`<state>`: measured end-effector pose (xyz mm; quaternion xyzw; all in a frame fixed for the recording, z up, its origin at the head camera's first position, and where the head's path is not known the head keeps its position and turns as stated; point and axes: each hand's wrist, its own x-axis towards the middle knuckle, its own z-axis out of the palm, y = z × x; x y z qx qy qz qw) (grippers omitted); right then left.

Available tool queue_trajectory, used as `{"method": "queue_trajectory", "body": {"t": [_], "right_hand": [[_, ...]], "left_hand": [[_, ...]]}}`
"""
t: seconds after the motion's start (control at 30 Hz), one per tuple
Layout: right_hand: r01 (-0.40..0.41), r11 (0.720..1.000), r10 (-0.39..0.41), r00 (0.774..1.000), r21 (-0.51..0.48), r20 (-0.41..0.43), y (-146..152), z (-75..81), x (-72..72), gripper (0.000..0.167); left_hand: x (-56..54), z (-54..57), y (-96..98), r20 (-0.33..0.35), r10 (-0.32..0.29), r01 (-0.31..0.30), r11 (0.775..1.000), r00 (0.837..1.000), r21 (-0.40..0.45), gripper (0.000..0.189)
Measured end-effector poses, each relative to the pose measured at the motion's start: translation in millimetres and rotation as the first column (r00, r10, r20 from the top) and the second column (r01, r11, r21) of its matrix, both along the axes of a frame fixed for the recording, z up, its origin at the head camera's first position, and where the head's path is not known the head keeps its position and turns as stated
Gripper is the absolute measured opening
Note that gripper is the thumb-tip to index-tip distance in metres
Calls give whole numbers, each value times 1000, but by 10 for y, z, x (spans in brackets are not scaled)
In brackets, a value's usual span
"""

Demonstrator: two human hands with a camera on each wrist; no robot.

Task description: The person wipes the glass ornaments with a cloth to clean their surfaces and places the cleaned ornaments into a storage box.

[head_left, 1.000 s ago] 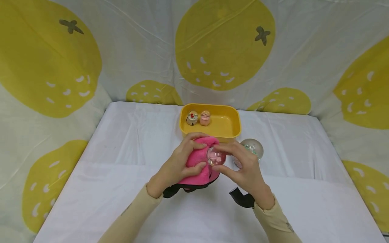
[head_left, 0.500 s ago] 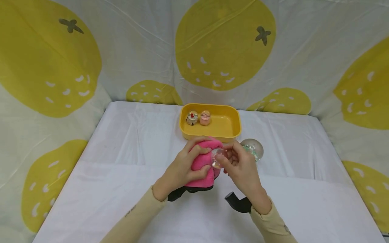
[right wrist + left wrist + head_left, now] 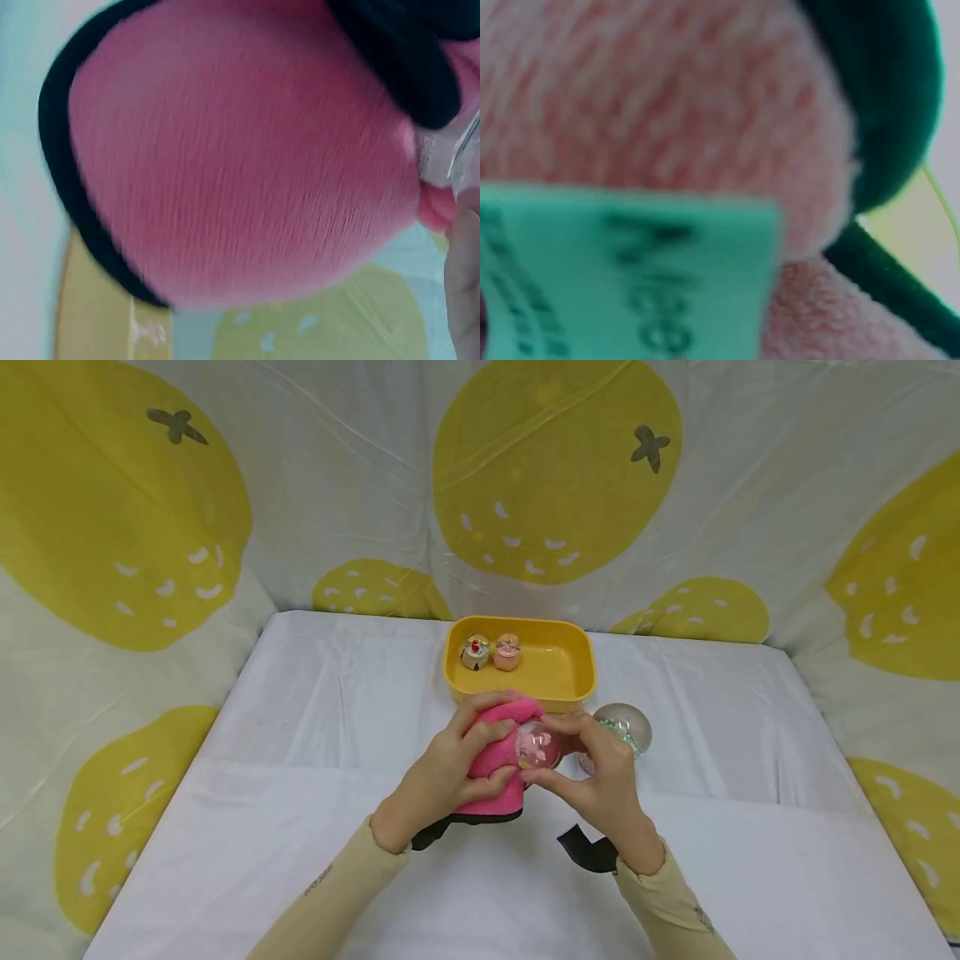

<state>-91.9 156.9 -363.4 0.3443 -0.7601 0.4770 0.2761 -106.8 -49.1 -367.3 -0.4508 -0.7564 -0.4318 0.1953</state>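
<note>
My left hand [image 3: 438, 772] grips a bunched pink cloth [image 3: 491, 760] with black edging. The cloth touches the left side of a small clear snow globe [image 3: 538, 745] with a pink figure inside. My right hand [image 3: 603, 768] pinches that globe between thumb and fingers from the right. Close up in the left wrist view are the cloth's fluffy pile [image 3: 675, 97] and a printed label [image 3: 630, 270]. Pink cloth [image 3: 240, 165] fills most of the right wrist view, with a fingertip [image 3: 463, 262] at its right edge.
A yellow tray [image 3: 558, 672] stands behind the hands, holding a white snow globe [image 3: 475, 652] with a red detail and a pink one [image 3: 506, 652]. A larger globe [image 3: 630, 727] with green bits lies right of my right hand. White cloth [image 3: 315, 693] covers the table.
Half a second ago my right thumb lay across the globe's front; now it pinches at the lower edge and the figure shows. Cloth and globe have shifted slightly right since one second ago.
</note>
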Motion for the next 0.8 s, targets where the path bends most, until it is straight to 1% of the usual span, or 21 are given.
{"method": "queue_trajectory", "body": {"t": [0.07,0.1,0.13,0.17,0.2,0.23,0.3,0.33,0.37,0.4,0.43,0.47,0.53,0.6,0.67,0.73,0.8], "right_hand": [[20,999,-17,998,-46,68,-34,-24,21,59],[32,996,-23,993,-79,117,-59,-32,36,56],[47,992,-24,983,-121,183,-90,-32,58,49],[73,984,-30,966,-160,258,-124,-29,82,41],[107,975,-36,941,-193,336,-157,-21,106,35],[143,965,-40,908,-218,417,-184,-9,126,30],[207,954,-48,822,-219,567,-219,29,153,23],[222,952,-47,785,-209,617,-227,48,158,22],[217,957,-45,766,-192,641,-226,61,156,23],[200,965,-44,765,-172,643,-221,67,148,25],[172,973,-39,780,-153,625,-214,67,139,28],[133,980,-22,808,-146,589,-206,61,129,32],[46,987,34,872,-152,488,-188,31,112,44],[-32,989,83,925,-141,372,-163,-9,91,58],[-103,987,133,957,-125,260,-129,-40,61,63],[-132,988,141,980,-77,137,-95,-50,25,61],[-135,991,136,990,-22,24,-63,-41,-13,57]], "left_hand": [[16,-14,20,-48,34,-35,999,998,-33,48],[21,-20,28,-67,45,-48,998,997,-40,50],[23,-32,39,-82,53,-57,997,995,-44,51],[22,-47,48,-98,58,-63,997,994,-44,53],[21,-62,57,-111,63,-68,997,992,-41,55],[22,-72,63,-117,68,-74,996,991,-41,56],[15,-96,66,-114,69,-72,997,991,-27,54],[13,-103,61,-103,66,-68,998,992,-16,52],[10,-106,55,-89,63,-63,998,994,1,48],[5,-104,46,-71,58,-57,998,996,18,45],[-1,-96,35,-45,51,-49,998,998,41,42],[-11,-84,22,-18,40,-39,997,999,72,41],[-34,-45,-8,22,16,-19,992,1000,124,41],[-59,3,-44,57,-14,6,990,998,143,44],[-77,53,-87,96,-54,41,990,994,138,45],[-86,91,-128,139,-101,86,990,985,112,48],[-83,108,-160,190,-136,122,989,972,84,52]]}}
